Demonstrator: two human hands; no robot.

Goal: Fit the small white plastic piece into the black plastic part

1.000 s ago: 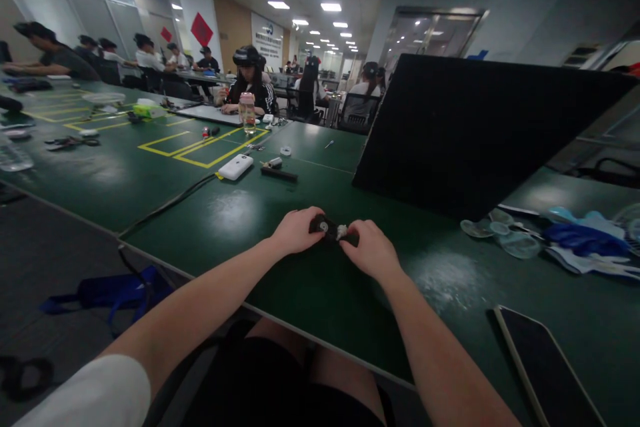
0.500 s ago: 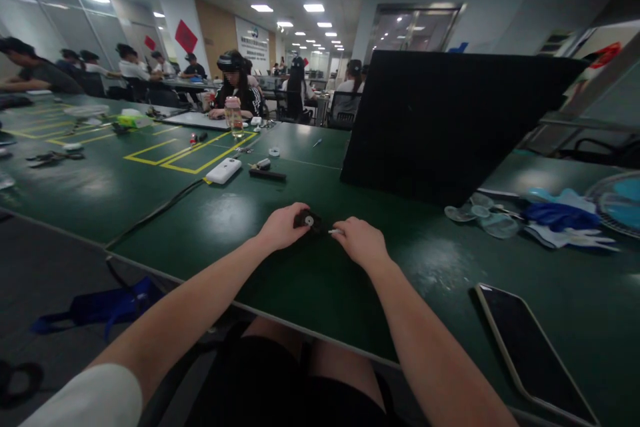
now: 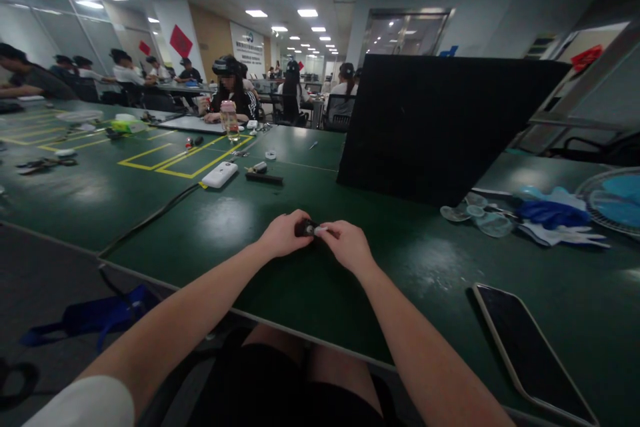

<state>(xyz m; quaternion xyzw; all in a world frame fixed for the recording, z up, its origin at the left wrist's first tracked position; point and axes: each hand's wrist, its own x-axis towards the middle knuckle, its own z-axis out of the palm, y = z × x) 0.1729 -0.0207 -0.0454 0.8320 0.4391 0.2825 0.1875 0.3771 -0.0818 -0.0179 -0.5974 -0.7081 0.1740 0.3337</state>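
Gripping a small, dark, chunky part [image 3: 302,227] in the left hand [image 3: 283,235], with thumb on its near side and fingers on its far side. Looks nearly black, with a pale round disc [image 3: 309,230] facing up toward the right hand [image 3: 349,245]. Pinching a small white piece [image 3: 321,231] between right thumb and fingers, just beside the disc; too small to make out its exact shape. On the table [image 3: 300,293] or slightly above it: cannot tell which. Beyond the left hand, a short black bar [image 3: 264,179] and, farther left, a white box [image 3: 220,175]. Beyond the right hand, a large black board [image 3: 435,130]. Off to its right, blue and white gloves [image 3: 555,215]; nearer the body, a dark-screened phone [image 3: 530,347].
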